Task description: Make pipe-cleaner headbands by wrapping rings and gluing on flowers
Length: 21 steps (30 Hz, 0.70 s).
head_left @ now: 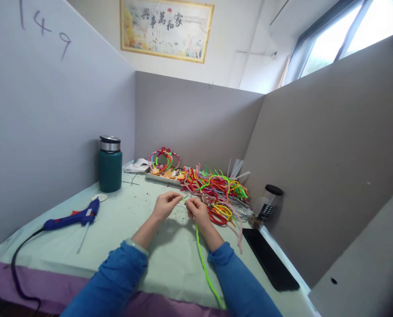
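Observation:
A bright green pipe cleaner (pixel 201 255) runs between both hands, its long tail hanging down between my forearms to the front edge of the table. My left hand (pixel 166 205) pinches its short end between thumb and fingertips. Close beside it, my right hand (pixel 198 209) is closed on the same pipe cleaner, so only a small bit of green shows between the fingertips. Just beyond the right hand lies a big tangled heap of coloured pipe cleaners (pixel 212 185), with red and yellow coils (pixel 221 213) at its near side.
A blue glue gun (pixel 72 219) with its cord lies at left, near a green bottle (pixel 110 169). At the back, a metal tray (pixel 163 178) holds small pieces and coloured rings (pixel 165 159). A black phone (pixel 270 259) and a clear jar (pixel 267 204) are at right. Grey partitions (pixel 196 114) surround the table.

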Motion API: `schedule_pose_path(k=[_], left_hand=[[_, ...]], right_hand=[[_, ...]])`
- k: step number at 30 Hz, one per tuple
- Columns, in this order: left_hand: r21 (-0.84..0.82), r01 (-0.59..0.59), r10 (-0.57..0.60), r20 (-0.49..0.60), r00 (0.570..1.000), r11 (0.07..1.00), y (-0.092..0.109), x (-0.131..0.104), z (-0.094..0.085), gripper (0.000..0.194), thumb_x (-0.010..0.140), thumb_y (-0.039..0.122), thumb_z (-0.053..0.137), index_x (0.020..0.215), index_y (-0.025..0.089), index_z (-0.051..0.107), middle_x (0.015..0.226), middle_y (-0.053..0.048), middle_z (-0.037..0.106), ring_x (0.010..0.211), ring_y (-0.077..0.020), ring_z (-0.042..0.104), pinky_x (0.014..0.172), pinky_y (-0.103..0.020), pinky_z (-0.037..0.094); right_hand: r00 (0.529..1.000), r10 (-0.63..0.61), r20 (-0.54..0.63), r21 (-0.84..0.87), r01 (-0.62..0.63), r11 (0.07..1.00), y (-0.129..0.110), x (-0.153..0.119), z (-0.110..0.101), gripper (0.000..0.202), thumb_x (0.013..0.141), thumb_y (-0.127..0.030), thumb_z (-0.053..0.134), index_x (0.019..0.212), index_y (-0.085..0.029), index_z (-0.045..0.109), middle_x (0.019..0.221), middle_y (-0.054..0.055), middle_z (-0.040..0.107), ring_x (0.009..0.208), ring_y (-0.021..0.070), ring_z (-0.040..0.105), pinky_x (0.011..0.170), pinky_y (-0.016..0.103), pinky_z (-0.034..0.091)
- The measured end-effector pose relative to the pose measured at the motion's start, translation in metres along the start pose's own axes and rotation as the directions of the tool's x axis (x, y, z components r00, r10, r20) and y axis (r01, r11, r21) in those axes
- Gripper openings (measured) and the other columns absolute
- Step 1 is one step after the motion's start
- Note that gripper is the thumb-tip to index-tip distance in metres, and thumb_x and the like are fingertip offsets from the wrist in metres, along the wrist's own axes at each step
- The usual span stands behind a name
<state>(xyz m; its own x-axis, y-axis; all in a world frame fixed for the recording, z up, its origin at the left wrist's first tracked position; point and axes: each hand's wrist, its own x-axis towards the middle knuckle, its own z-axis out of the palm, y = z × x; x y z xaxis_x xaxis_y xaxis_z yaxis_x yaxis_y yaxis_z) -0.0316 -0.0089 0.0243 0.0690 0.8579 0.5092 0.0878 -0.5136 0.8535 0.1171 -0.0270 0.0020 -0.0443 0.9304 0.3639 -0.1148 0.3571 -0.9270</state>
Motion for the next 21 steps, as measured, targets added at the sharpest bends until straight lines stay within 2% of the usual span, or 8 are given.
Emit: schedule_pose_path(k=[3, 5, 8, 12, 16, 19, 21], left_hand=[[-0.078, 0.068, -0.07, -0.023, 0.997, 0.995, 0.008, 0.0, -0.004, 0.03, 0.066, 0.042, 0.068, 0.07, 0.013, 0.068, 0.059, 0.0, 0.061, 0.056, -0.0104, 0.051, 0.054, -0.021, 0.04], [-0.123, 0.118, -0.125, -0.053, 0.991, 0.985, 0.01, 0.001, -0.007, 0.031, 0.065, 0.043, 0.068, 0.07, 0.012, 0.067, 0.054, 0.002, 0.056, 0.048, -0.0073, 0.043, 0.047, -0.02, 0.034], [-0.176, 0.177, -0.19, -0.058, 0.98, 0.968, 0.011, 0.001, -0.009, 0.035, 0.064, 0.046, 0.067, 0.071, 0.012, 0.065, 0.049, 0.005, 0.049, 0.041, -0.0039, 0.031, 0.04, -0.019, 0.024], [-0.177, 0.192, -0.199, -0.025, 0.98, 0.965, 0.011, 0.001, -0.009, 0.034, 0.065, 0.047, 0.066, 0.068, 0.013, 0.062, 0.047, 0.006, 0.044, 0.041, -0.0038, 0.027, 0.039, -0.019, 0.021], [-0.141, 0.167, -0.171, -0.018, 0.985, 0.976, 0.013, 0.0, -0.007, 0.034, 0.067, 0.047, 0.064, 0.067, 0.014, 0.061, 0.049, 0.004, 0.046, 0.043, -0.0052, 0.031, 0.04, -0.02, 0.023], [-0.091, 0.113, -0.115, -0.007, 0.993, 0.989, 0.014, -0.001, -0.006, 0.032, 0.068, 0.045, 0.063, 0.069, 0.013, 0.063, 0.053, 0.002, 0.053, 0.047, -0.0074, 0.04, 0.044, -0.02, 0.029], [-0.011, 0.035, -0.035, 0.018, 0.999, 0.999, 0.014, -0.002, -0.005, 0.029, 0.069, 0.043, 0.063, 0.07, 0.014, 0.065, 0.058, 0.0, 0.058, 0.051, -0.0092, 0.045, 0.049, -0.021, 0.034]], right_hand=[[0.994, 0.093, 0.053, 0.089, -0.098, 0.991, -0.002, 0.0, -0.003, 0.036, 0.076, -0.054, 0.056, 0.075, -0.018, 0.056, 0.054, -0.006, 0.047, 0.04, 0.0077, 0.037, 0.04, 0.021, 0.031], [0.993, 0.107, 0.056, 0.107, -0.112, 0.988, -0.003, 0.0, -0.005, 0.034, 0.075, -0.052, 0.058, 0.08, -0.018, 0.058, 0.059, -0.004, 0.052, 0.043, 0.0081, 0.041, 0.041, 0.021, 0.033], [0.997, 0.033, 0.072, 0.024, -0.035, 0.999, -0.004, -0.001, -0.004, 0.029, 0.069, -0.042, 0.068, 0.085, -0.019, 0.06, 0.065, -0.003, 0.056, 0.046, 0.0077, 0.043, 0.043, 0.02, 0.034], [0.992, -0.063, 0.109, -0.025, 0.066, 0.997, -0.01, -0.005, 0.004, 0.025, 0.07, -0.038, 0.069, 0.084, -0.019, 0.06, 0.064, -0.004, 0.054, 0.045, 0.0073, 0.042, 0.042, 0.02, 0.034], [0.992, -0.123, -0.021, -0.041, 0.122, 0.992, -0.017, -0.006, 0.006, 0.029, 0.082, -0.046, 0.053, 0.079, -0.018, 0.057, 0.064, -0.001, 0.056, 0.045, 0.0082, 0.044, 0.043, 0.021, 0.034], [0.983, -0.135, -0.125, -0.05, 0.129, 0.99, -0.019, -0.003, 0.001, 0.034, 0.083, -0.048, 0.051, 0.068, -0.018, 0.054, 0.058, -0.002, 0.052, 0.044, 0.0084, 0.042, 0.042, 0.022, 0.031], [0.972, -0.163, -0.168, -0.067, 0.154, 0.986, -0.021, -0.002, -0.002, 0.033, 0.082, -0.046, 0.053, 0.064, -0.018, 0.052, 0.056, -0.003, 0.05, 0.044, 0.0086, 0.04, 0.043, 0.022, 0.03]])
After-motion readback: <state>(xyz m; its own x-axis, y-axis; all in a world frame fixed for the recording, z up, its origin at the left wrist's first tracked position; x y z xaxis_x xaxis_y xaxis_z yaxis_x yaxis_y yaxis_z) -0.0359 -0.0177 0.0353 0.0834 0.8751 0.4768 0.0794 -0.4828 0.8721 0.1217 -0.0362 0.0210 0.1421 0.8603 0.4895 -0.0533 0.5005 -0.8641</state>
